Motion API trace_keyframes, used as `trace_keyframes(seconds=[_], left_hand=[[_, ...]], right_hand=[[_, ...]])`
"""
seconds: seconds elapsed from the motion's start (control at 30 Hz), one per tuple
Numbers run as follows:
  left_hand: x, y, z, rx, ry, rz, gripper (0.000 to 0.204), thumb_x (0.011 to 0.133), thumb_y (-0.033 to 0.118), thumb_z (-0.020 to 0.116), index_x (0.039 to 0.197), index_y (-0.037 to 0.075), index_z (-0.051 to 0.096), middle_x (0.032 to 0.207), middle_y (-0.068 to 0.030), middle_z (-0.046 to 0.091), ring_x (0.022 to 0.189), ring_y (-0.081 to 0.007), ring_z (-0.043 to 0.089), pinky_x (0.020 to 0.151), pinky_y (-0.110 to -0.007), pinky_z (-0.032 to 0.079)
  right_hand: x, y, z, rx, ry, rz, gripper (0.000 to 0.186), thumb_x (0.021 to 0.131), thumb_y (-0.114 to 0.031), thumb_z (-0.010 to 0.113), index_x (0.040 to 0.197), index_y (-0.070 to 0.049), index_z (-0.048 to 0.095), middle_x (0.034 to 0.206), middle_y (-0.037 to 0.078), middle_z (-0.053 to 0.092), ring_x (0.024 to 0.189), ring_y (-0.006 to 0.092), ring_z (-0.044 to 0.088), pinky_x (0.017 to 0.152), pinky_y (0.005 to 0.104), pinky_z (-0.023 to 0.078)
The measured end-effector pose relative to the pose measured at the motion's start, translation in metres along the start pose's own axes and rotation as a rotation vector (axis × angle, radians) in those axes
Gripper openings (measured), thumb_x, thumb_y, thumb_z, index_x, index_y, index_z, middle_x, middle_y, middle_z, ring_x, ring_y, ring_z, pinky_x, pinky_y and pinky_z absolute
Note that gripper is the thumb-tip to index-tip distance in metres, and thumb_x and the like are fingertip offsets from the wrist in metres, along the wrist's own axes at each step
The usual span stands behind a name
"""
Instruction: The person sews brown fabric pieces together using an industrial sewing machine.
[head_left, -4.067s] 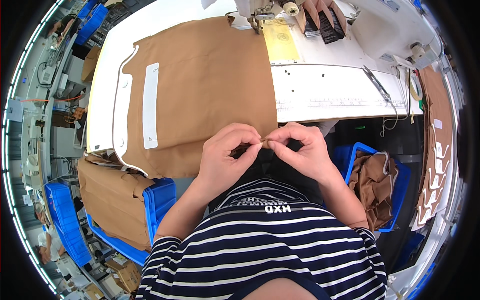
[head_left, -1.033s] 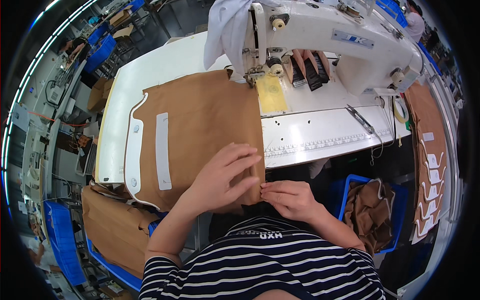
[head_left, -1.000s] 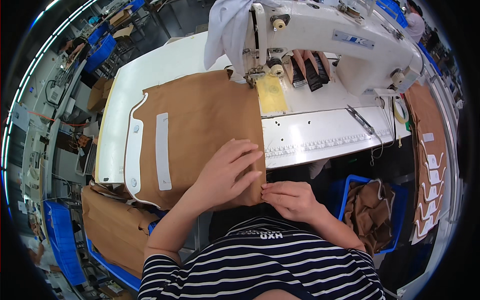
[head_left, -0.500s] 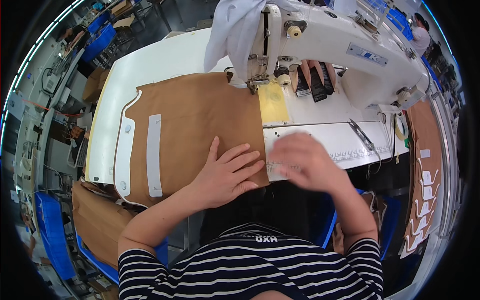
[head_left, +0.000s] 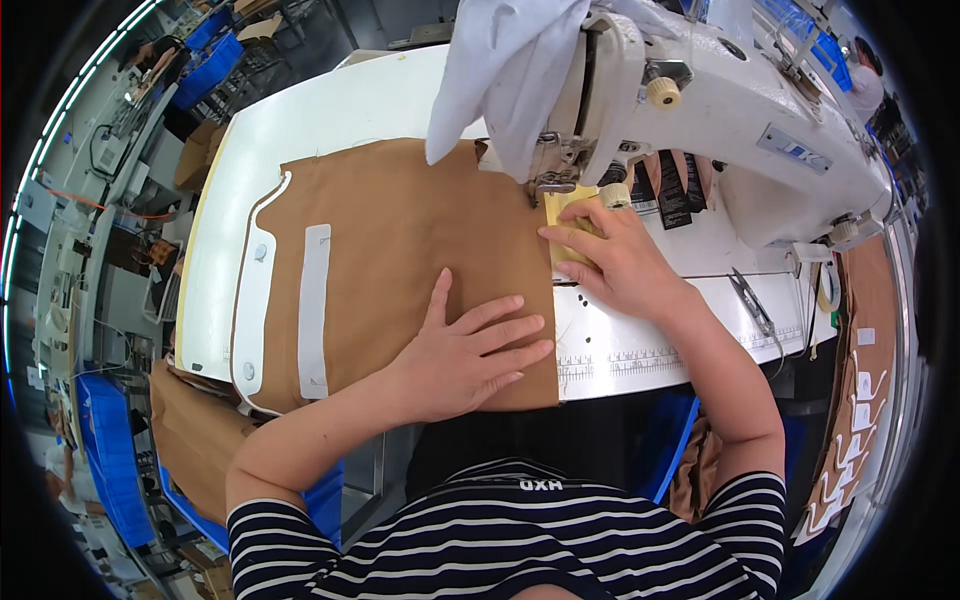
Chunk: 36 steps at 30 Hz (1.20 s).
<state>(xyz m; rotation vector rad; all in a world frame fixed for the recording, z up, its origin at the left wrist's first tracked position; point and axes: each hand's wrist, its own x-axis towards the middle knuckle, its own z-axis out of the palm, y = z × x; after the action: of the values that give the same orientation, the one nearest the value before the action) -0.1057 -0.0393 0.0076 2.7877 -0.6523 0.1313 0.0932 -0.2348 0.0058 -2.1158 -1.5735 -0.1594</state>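
Note:
A brown fabric piece point(head_left: 400, 215) lies flat on the white sewing table, its right edge running under the needle area of a white sewing machine point(head_left: 700, 110). My left hand point(head_left: 465, 350) rests spread on the fabric near its lower right corner. My right hand point(head_left: 620, 255) is at the fabric's right edge, just below the presser foot point(head_left: 556, 183). Its fingers are bent but apart, the index fingertip at the edge, over a yellow plate point(head_left: 555, 205). On the fabric's left side are a white curved strip with round snaps point(head_left: 250, 300) and a pale rectangular strip point(head_left: 314, 310).
Thread snips point(head_left: 752, 300) lie right of my right forearm, near a printed ruler point(head_left: 620, 362) along the table's front. A pale cloth point(head_left: 505, 75) drapes over the machine head. Dark labels point(head_left: 675, 190) lie behind the needle. More brown pieces point(head_left: 865, 340) hang at the right.
My right hand has moved away from my body, from above the ruler to the fabric edge by the presser foot. My left hand stays flat on the fabric. The whole view has shifted slightly.

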Motion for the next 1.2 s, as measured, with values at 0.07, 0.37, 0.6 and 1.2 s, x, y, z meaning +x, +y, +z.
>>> trace_keyframes(seconds=[0.07,0.37,0.6,1.2], left_hand=[[0.004,-0.005,0.000,0.006,0.010,0.005,0.042,0.095,0.028,0.061,0.138,0.029,0.059,0.143,0.0040,0.051,0.141,-0.0184,0.039,0.116,-0.069,0.005],[0.017,-0.028,-0.001,0.024,0.022,0.004,0.040,0.096,0.029,0.061,0.136,0.031,0.061,0.143,0.0052,0.051,0.140,-0.0183,0.039,0.117,-0.068,0.006],[0.029,-0.044,-0.005,0.024,-0.003,-0.001,0.041,0.097,0.032,0.058,0.138,0.032,0.058,0.145,0.0040,0.050,0.141,-0.0203,0.039,0.117,-0.067,0.007],[0.063,-0.093,-0.012,0.059,0.002,0.017,0.042,0.100,0.048,0.049,0.139,0.035,0.057,0.144,-0.0016,0.046,0.143,-0.0271,0.034,0.116,-0.069,0.012]], right_hand=[[0.000,0.000,0.000,-0.001,0.010,0.006,0.038,0.085,-0.024,0.074,0.121,-0.016,0.068,0.115,0.008,0.059,0.107,0.0294,0.053,0.096,0.0429,0.042],[-0.002,0.000,0.002,-0.002,0.022,-0.001,0.039,0.086,-0.024,0.073,0.123,-0.016,0.067,0.116,0.008,0.059,0.097,0.0280,0.055,0.090,0.0422,0.042],[-0.005,0.001,0.001,-0.016,0.014,0.001,0.041,0.087,-0.024,0.071,0.127,-0.017,0.065,0.122,0.006,0.058,0.089,0.0265,0.055,0.086,0.0404,0.041],[-0.002,0.000,0.000,0.019,0.028,0.013,0.039,0.085,-0.026,0.075,0.120,-0.012,0.066,0.104,0.012,0.055,0.108,0.0330,0.053,0.095,0.0447,0.042]])
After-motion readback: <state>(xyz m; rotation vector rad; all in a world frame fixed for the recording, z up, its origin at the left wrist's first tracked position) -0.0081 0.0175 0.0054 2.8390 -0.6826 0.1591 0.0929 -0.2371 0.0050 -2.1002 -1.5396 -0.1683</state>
